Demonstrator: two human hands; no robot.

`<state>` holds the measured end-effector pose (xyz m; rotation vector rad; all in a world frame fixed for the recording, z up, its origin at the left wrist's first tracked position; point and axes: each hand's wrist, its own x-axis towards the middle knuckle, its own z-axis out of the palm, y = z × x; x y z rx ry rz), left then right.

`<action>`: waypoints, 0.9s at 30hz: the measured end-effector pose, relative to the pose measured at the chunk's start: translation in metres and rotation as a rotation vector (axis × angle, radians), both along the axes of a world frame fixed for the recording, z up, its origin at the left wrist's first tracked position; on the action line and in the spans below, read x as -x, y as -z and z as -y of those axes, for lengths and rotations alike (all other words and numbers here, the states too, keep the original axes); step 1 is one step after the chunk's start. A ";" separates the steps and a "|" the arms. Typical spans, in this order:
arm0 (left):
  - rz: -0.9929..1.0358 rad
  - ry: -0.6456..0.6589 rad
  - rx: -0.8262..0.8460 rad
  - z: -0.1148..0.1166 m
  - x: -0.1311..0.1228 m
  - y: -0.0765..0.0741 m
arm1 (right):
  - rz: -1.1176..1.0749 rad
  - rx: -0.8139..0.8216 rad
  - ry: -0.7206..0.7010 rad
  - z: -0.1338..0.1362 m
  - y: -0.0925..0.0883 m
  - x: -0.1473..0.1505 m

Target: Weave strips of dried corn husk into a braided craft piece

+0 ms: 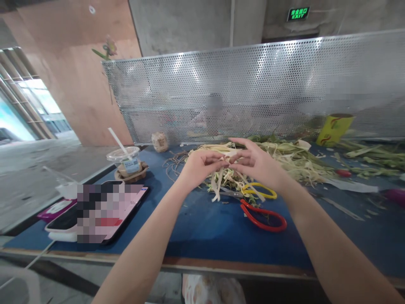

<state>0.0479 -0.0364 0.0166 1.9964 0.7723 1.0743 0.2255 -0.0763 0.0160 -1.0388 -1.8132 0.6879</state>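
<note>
Head view: the left hand (pixel 201 166) and right hand (pixel 257 162) meet at mid-table, fingertips pinched shut on pale leaf strips (pixel 217 185). The strips hang lengthwise toward the near edge (ends touching the blue table (pixel 205 234)). Yellow scissors (pixel 259 191) and red scissors (pixel 264 216) lie just nearer.

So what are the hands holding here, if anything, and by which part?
The left hand and the right hand both pinch a bundle of pale leaf strips at its upper end. The loose ends hang down above the scissors.

"EXIT" on green sign (pixel 298 13), probably
</note>
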 end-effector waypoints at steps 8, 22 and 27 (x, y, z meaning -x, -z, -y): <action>-0.058 0.008 0.021 0.004 0.001 0.000 | 0.070 0.078 -0.112 0.000 -0.004 -0.002; -0.008 0.108 0.170 0.005 0.004 -0.002 | 0.021 0.071 0.051 0.002 0.000 0.009; 0.017 0.037 0.197 0.005 0.004 -0.002 | 0.066 0.049 0.006 -0.002 0.004 0.008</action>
